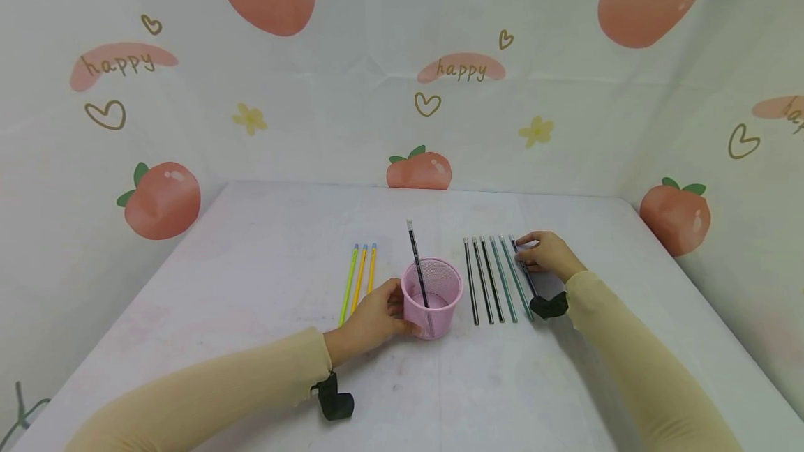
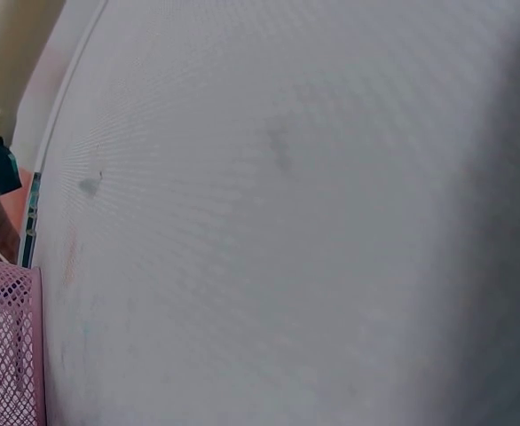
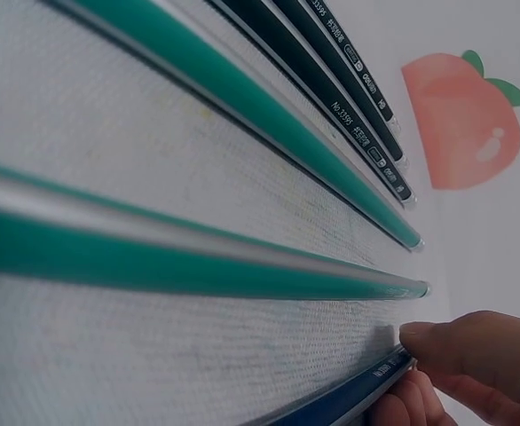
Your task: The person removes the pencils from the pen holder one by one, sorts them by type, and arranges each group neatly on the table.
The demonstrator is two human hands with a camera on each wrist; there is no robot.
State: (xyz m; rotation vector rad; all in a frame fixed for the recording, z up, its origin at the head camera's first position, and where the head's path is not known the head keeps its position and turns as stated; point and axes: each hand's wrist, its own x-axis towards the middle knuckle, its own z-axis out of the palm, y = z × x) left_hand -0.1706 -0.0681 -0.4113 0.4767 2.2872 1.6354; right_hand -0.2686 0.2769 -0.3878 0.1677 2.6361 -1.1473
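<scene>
My left hand [image 1: 370,316] grips the pink mesh pencil cup [image 1: 447,324] low on its left side. One black pencil [image 1: 414,246] leans inside the cup, its upper end sticking out above the rim. Over on the right, my right hand [image 1: 548,254] pinches a dark blue pencil [image 3: 353,395] near its far end, thumb on one side and fingers on the other. That pencil is the rightmost of a row. Beside it lie two green pencils [image 3: 242,275], then several black pencils [image 1: 471,281] toward the cup.
Left of the cup lie a lime green pencil [image 1: 350,277] and two yellow pencils [image 1: 360,274], their near ends partly behind my left hand. All rest on a white-covered table [image 1: 264,243]. A printed fabric backdrop [image 1: 352,89] rises behind it.
</scene>
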